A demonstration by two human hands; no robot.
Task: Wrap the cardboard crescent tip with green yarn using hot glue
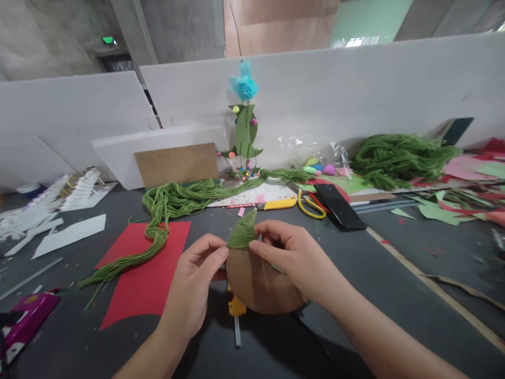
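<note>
Between my two hands is a brown cardboard shape with a rounded lower edge. Green yarn covers its pointed upper tip in close rows. My left hand pinches the cardboard's left edge, just below the yarn. With thumb and forefinger, my right hand grips the right side at the yarn-covered part. Under the cardboard, partly hidden, lies a yellow glue gun with a clear glue stick poking out toward me.
Green yarn trails over red paper on the left. Beyond my hands lie a yellow utility knife, yellow-handled scissors and a black phone. A decorated green crescent stands at the back. A purple stapler-like tool sits front left.
</note>
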